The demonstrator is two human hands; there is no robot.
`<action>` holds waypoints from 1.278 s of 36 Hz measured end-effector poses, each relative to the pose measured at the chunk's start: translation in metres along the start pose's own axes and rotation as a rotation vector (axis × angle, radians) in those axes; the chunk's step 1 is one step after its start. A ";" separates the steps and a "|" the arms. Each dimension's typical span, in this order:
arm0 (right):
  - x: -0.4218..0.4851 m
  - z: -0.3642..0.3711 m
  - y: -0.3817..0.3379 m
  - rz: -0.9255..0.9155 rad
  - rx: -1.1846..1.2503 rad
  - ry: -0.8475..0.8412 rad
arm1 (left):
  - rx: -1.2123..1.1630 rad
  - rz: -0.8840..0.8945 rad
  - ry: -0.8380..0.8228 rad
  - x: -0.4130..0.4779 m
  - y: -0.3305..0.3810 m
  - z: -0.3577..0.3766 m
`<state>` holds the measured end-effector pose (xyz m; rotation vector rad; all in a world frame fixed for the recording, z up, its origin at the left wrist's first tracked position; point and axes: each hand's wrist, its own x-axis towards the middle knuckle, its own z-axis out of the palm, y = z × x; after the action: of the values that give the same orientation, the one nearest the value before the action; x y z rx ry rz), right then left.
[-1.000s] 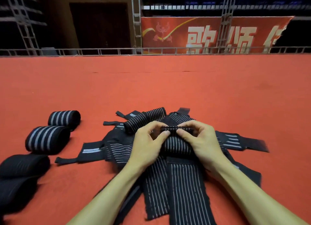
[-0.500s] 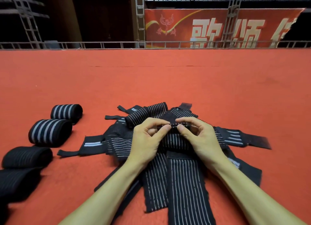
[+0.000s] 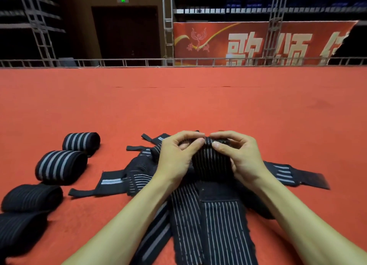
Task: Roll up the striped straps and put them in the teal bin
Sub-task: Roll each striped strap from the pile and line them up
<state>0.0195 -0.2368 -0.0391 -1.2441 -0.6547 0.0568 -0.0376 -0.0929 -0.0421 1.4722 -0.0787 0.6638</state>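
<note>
A pile of black straps with thin white stripes [image 3: 139,175] lies on the red carpet in front of me. From it one long striped strap [image 3: 222,225] runs toward me, and its far end is curled into a small roll [image 3: 211,161]. My left hand [image 3: 176,159] and my right hand [image 3: 240,155] both pinch the top of that roll, thumbs and fingertips meeting over it. Several finished rolls lie to the left: two with broad grey stripes [image 3: 61,166] [image 3: 81,142] and two darker ones [image 3: 31,197] [image 3: 17,231]. No teal bin is in view.
Red carpet [image 3: 198,106] stretches far ahead to a low metal railing [image 3: 139,62]. Behind it stand a red banner [image 3: 258,44], truss towers and a dark doorway. A loose strap end with a flat black tab [image 3: 309,179] sticks out to the right of the pile.
The roll has grown thicker as both hands turned the strap's end over. The hands have lifted slightly and moved closer together on top of it.
</note>
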 end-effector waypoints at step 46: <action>-0.015 -0.009 0.012 -0.064 -0.114 -0.035 | -0.003 0.011 -0.099 -0.017 -0.018 -0.003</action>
<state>0.0156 -0.2464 -0.0575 -1.3330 -0.7359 -0.0123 -0.0442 -0.0950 -0.0655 1.5024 -0.1636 0.5992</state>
